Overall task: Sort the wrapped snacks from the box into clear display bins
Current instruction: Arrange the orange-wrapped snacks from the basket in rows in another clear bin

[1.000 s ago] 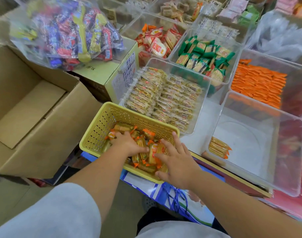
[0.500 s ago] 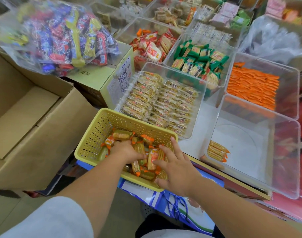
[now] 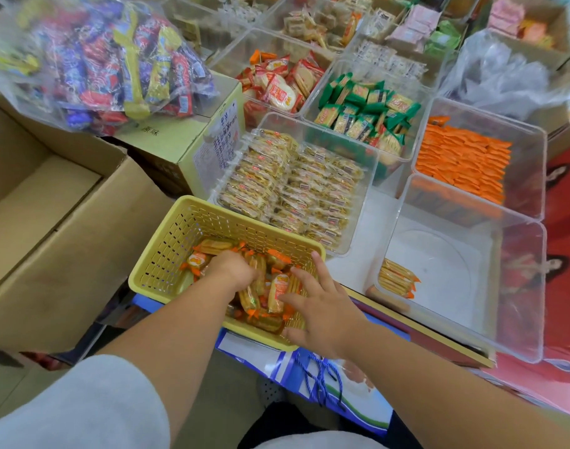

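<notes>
A yellow slotted basket point(image 3: 180, 234) sits in front of me with several orange-wrapped snacks point(image 3: 279, 288) in it. My left hand point(image 3: 233, 272) is down in the basket, fingers curled into the pile of snacks. My right hand point(image 3: 322, 309) rests at the basket's near right corner, fingers spread over the wrappers, thumb on the rim. To the right stands a large clear bin point(image 3: 517, 286) holding only a small stack of the same snacks point(image 3: 395, 280).
An open cardboard box point(image 3: 50, 222) is on the left, with a bag of mixed candy point(image 3: 108, 59) behind it. Clear bins hold biscuit packs point(image 3: 293, 186), green packs point(image 3: 364, 111), red packs point(image 3: 277, 85) and orange packs point(image 3: 465, 160).
My left hand has dug a little deeper into the snacks. My right hand has shifted slightly along the basket's right corner. The view has tilted a bit.
</notes>
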### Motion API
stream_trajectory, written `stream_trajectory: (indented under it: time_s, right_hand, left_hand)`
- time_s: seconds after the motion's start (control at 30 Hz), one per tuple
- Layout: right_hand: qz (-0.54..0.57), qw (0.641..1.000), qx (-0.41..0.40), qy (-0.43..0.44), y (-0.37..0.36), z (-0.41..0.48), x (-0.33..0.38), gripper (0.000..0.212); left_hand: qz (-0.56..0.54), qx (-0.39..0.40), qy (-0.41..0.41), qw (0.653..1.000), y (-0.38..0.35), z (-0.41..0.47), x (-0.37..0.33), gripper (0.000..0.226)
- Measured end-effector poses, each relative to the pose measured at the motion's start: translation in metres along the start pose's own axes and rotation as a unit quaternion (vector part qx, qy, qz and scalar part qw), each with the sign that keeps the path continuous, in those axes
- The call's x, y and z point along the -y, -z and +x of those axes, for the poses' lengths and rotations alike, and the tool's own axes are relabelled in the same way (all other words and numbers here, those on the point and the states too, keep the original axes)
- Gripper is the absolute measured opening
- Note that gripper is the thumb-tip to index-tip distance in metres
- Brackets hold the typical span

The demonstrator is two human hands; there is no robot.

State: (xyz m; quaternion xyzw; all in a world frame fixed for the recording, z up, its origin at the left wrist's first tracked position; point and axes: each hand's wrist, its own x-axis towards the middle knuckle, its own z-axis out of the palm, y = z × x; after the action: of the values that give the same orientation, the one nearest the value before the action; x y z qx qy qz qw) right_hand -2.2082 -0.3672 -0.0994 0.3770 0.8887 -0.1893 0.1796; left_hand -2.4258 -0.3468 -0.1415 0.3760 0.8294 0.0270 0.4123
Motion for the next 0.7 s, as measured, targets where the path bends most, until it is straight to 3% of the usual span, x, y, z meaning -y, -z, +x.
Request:
stream_trajectory:
  time_s: [0.17, 0.3, 0.37, 0.5, 0.6, 0.7]
  right_hand:
    - [0.016, 1.0, -0.017, 0.006, -0.003, 0.001, -0.002, 0.072]
    - [0.05, 0.998, -0.032, 0.007, 0.0, -0.004, -0.002, 0.082]
    - [0.141, 0.988, -0.065, -0.007, 0.012, -0.008, 0.003, 0.084]
    - [0.369, 0.915, -0.157, -0.046, 0.039, -0.018, 0.016, 0.086]
    - [0.547, 0.823, -0.152, -0.029, 0.051, -0.034, 0.014, 0.053]
    - [0.62, 0.771, -0.142, -0.04, 0.055, -0.05, 0.002, 0.033]
  left_hand:
    - [-0.018, -0.003, -0.037, 0.999, 0.004, -0.012, -0.001, 0.04]
    - [-0.155, -0.022, -0.065, 0.986, 0.014, -0.042, 0.012, 0.035]
    - [-0.236, -0.02, -0.09, 0.967, 0.019, -0.067, 0.015, 0.032]
    - [-0.342, -0.01, -0.142, 0.929, 0.026, -0.121, 0.004, 0.026]
    - [-0.419, 0.033, -0.163, 0.893, 0.018, -0.149, -0.015, 0.022]
    - [-0.455, 0.05, -0.164, 0.874, 0.005, -0.161, -0.033, 0.021]
